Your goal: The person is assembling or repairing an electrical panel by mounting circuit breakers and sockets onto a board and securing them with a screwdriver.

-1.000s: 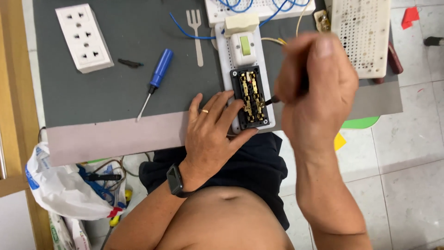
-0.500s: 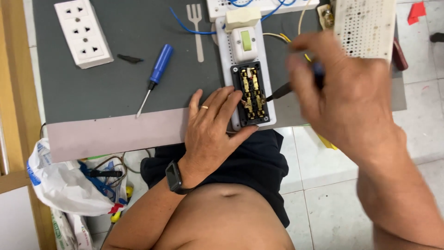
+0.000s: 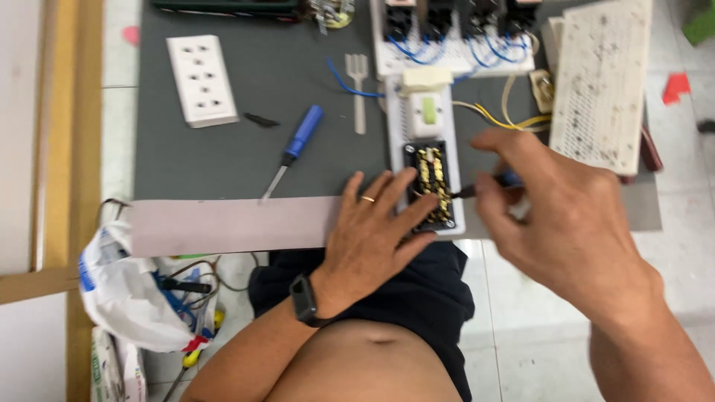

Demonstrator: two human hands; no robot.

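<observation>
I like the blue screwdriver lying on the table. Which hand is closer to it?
Left. The left hand rests just right of the blue screwdriver; the right hand is farther right, holding another tool.

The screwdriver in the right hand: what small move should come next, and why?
Probably turn the screwdriver a little where it stands. Its dark tip meets the right edge of the black terminal block with brass contacts, the right hand grips its handle, and the left hand lies flat against the block's left side, steadying it. Whether the tip sits in a screw head cannot be told.
</observation>
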